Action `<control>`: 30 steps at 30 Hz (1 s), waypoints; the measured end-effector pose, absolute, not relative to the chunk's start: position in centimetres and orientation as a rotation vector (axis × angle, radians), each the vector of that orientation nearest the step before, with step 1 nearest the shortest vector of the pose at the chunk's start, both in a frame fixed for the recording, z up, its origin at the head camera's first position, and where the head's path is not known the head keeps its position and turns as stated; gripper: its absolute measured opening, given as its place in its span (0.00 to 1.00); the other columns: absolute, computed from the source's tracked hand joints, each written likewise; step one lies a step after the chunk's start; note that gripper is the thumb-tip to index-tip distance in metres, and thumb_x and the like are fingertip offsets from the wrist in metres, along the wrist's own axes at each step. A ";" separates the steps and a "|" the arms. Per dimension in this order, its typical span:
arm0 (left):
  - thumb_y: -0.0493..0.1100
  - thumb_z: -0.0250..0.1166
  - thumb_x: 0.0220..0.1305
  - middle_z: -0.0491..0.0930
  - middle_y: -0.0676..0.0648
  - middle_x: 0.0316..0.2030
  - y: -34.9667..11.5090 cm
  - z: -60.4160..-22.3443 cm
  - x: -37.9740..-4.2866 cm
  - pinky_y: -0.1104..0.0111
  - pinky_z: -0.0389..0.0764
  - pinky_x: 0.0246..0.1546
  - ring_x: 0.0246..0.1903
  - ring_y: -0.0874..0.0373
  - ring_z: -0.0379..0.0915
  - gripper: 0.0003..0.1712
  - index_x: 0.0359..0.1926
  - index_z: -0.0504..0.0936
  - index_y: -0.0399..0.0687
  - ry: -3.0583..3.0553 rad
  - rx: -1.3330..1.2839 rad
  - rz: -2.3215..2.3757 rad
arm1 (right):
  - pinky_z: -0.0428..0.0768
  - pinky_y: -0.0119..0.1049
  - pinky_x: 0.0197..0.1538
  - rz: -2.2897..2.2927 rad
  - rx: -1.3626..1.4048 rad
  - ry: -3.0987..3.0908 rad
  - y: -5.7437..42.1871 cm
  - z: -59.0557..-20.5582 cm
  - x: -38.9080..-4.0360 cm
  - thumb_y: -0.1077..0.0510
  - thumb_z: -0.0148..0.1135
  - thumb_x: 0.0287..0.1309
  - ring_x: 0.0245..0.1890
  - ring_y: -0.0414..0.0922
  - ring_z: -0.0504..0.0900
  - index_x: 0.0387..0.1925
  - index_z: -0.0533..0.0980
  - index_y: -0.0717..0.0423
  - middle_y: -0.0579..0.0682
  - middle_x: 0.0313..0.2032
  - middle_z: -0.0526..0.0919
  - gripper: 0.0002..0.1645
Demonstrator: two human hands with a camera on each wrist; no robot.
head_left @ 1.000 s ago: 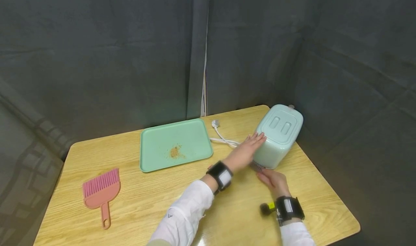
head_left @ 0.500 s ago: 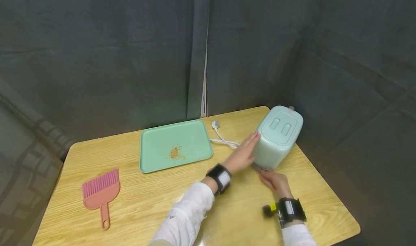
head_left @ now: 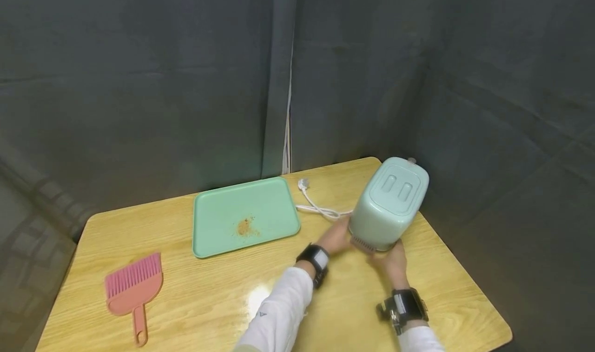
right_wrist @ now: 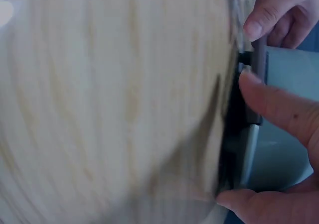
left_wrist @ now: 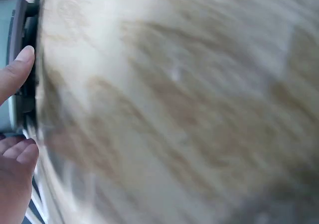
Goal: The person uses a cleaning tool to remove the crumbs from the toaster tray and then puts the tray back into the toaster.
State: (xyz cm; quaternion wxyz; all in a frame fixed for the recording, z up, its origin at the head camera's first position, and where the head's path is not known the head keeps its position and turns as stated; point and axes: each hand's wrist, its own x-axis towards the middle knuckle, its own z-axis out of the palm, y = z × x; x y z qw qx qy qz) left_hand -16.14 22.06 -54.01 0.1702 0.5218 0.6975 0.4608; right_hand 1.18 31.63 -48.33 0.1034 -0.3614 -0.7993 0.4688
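Note:
A mint-green toaster point(head_left: 378, 225), its lid showing two oblong marks, stands at the table's right side. At the lower left corner of its base, my left hand point(head_left: 335, 238) grips it. My right hand point(head_left: 391, 266) holds the lower right corner of the same end. In the right wrist view, the right thumb presses the brownish-grey strip point(right_wrist: 258, 79) along the base, and the fingers reach below. The left wrist view shows the left thumb point(left_wrist: 17, 74) on the base edge and its fingers curled lower down. Part of each hand is hidden by the toaster.
A green tray point(head_left: 274, 202) with brown crumbs point(head_left: 245, 227) lies left of the toaster. The white cord with its plug point(head_left: 303, 184) runs between them. A pink brush with dustpan point(head_left: 135, 290) lies at the left. Dark curtains point(head_left: 186, 83) hang behind the wooden table point(head_left: 200, 295).
My left hand has slid down from the toaster's upper left side to its lower left corner. The right hand has shifted slightly at the base. The view has tilted a little.

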 end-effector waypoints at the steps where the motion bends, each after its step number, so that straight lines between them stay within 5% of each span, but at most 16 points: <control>1: 0.50 0.81 0.51 0.73 0.59 0.67 22.0 -54.3 -16.1 0.62 0.71 0.71 0.65 0.64 0.68 0.50 0.73 0.66 0.66 2.004 1.476 1.288 | 0.54 0.66 0.76 1.381 -1.091 -2.352 31.5 -48.4 1.2 0.72 0.73 0.43 0.72 0.73 0.53 0.75 0.43 0.75 0.79 0.71 0.53 0.65; 14: 0.49 0.81 0.51 0.72 0.52 0.69 21.8 -53.5 -15.5 0.59 0.72 0.70 0.66 0.58 0.69 0.55 0.76 0.62 0.57 2.080 1.292 1.234 | 0.55 0.66 0.75 1.284 -1.173 -2.356 31.3 -48.7 0.9 0.68 0.73 0.51 0.70 0.75 0.55 0.74 0.45 0.76 0.82 0.69 0.55 0.59; 30: 0.42 0.77 0.56 0.75 0.51 0.66 21.7 -52.5 -15.0 0.63 0.74 0.68 0.63 0.58 0.73 0.45 0.73 0.67 0.54 2.113 1.233 1.246 | 0.63 0.68 0.71 1.237 -1.174 -2.352 31.0 -47.8 0.9 0.66 0.72 0.52 0.66 0.77 0.61 0.70 0.54 0.81 0.83 0.65 0.61 0.51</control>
